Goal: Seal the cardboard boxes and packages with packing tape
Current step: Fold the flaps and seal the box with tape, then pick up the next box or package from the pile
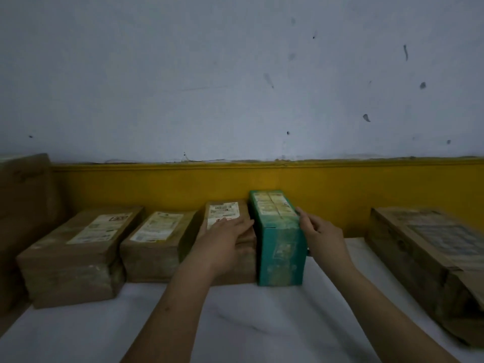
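The teal box (280, 247) stands upright on the white table (235, 323), pressed against a brown labelled package (245, 210) on its left. The left hand (225, 239) lies flat and released on that package, gripping nothing; the right hand (320, 237) presses straight fingers against the box's right side near the top. The box is tall and narrow, so I reckon a push that high could tip it over the package. There's no tape in sight either

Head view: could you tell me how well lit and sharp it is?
Head view: dim, flat light, no glare; soft focus, so the white label on the brown cardboard package is unreadable; wide-angle stretch at edges, as on the worn brown box.
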Tool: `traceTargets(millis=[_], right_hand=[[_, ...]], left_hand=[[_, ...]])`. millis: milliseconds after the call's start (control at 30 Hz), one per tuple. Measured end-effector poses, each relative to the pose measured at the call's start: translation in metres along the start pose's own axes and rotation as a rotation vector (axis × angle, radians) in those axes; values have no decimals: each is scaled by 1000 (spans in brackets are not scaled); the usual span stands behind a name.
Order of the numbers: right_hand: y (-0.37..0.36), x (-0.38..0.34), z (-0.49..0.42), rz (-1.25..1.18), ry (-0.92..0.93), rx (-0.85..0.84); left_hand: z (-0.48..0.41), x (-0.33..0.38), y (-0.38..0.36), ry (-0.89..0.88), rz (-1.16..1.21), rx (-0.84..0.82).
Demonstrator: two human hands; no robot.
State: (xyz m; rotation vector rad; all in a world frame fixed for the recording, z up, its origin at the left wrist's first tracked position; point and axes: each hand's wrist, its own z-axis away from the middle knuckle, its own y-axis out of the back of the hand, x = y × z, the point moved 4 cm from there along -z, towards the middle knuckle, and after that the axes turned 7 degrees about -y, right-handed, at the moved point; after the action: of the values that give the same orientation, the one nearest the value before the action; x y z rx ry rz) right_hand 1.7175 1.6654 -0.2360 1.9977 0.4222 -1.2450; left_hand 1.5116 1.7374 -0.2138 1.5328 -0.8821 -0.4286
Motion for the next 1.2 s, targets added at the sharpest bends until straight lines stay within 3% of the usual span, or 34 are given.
traceTargets(millis=[133, 233, 300, 367, 433, 500, 600, 700, 833, 933, 1033, 1200], right_hand=[[-20, -13, 7, 255, 136, 189], [-16, -19, 13, 324, 117, 121], [4, -20, 18, 362, 116, 63], [40, -26, 29, 346, 144, 79], [87, -32, 39, 351, 219, 137], [142, -32, 42, 433, 244, 202], [226, -10, 43, 558, 68, 305], [283, 33, 46, 659, -254, 395], [314, 82, 38, 683, -541, 265], [319, 99, 39, 611, -675, 181], [312, 108, 39, 520, -690, 132], [305, 86, 38, 444, -581, 168]], left_hand=[[1, -3, 6, 29, 78, 31], [5, -3, 9, 77, -20, -43], [7, 8, 15, 74, -64, 3], [8, 40, 25, -53, 19, 176], [17, 90, 32, -238, 257, 338], [26, 146, 29, -407, 440, 370], [31, 219, 0, -585, 480, 296], [14, 269, -40, -635, 386, 252], [-16, 305, -86, -616, 180, 155], [-24, 310, -105, -607, 141, 196], [-25, 309, -115, -602, 92, 312], [-28, 291, -95, -497, 264, 515]])
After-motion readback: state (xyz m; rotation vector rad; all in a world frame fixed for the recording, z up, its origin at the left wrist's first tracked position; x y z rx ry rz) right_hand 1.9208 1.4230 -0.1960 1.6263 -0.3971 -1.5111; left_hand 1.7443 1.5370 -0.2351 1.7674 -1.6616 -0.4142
